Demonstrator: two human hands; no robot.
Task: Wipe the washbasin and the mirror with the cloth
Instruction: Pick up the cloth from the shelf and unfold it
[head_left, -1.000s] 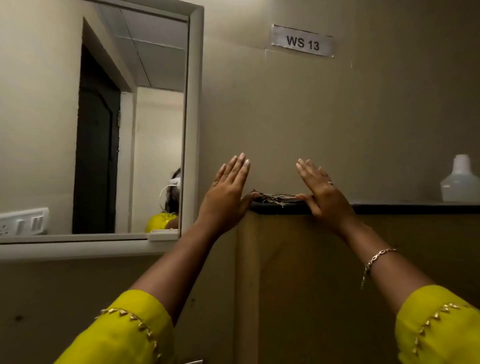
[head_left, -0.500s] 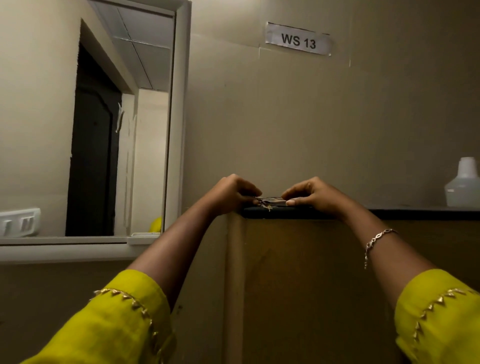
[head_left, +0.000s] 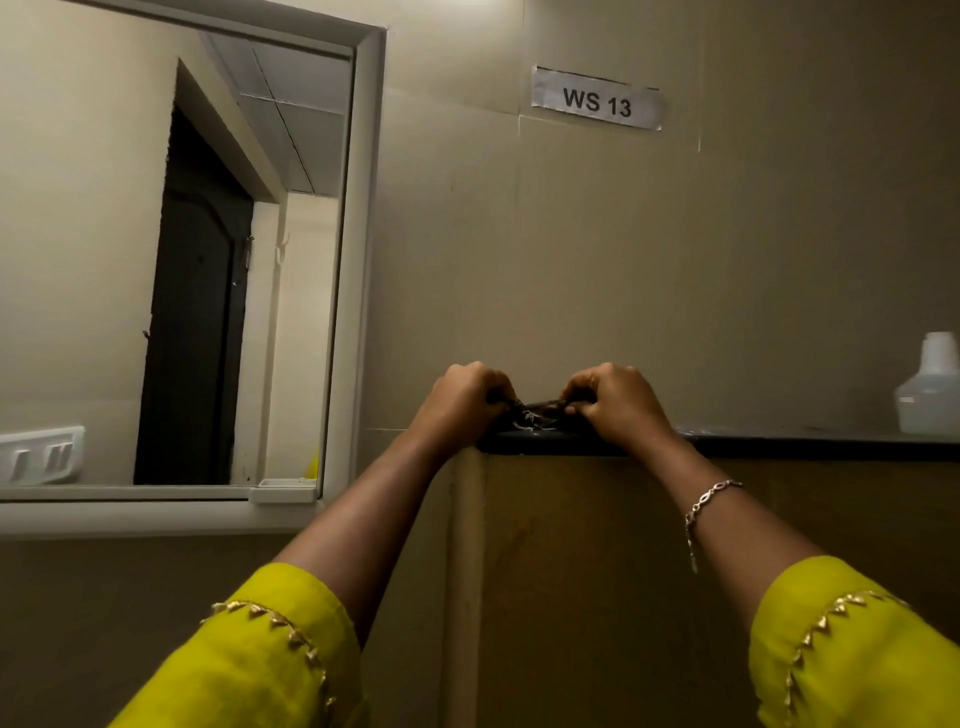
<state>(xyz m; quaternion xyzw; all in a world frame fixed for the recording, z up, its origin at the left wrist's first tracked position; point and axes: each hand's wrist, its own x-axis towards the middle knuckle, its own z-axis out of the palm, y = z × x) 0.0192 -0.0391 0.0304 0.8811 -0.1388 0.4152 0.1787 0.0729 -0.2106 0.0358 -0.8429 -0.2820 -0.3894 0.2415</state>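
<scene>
Left hand (head_left: 462, 400): you have it curled around the cloth's left end.
Right hand (head_left: 618, 397): fingers pinch its right end.
Cloth (head_left: 537, 413): dark, frayed, bunched on the ledge (head_left: 779, 444) between your fists.
Handling: likely light and limp; gather the bunched middle, not loose threads.
Mirror (head_left: 171, 260): to your left.

A white paper label (head_left: 596, 99) stuck on the beige wall (head_left: 571, 260) reads "WS 13".
</scene>
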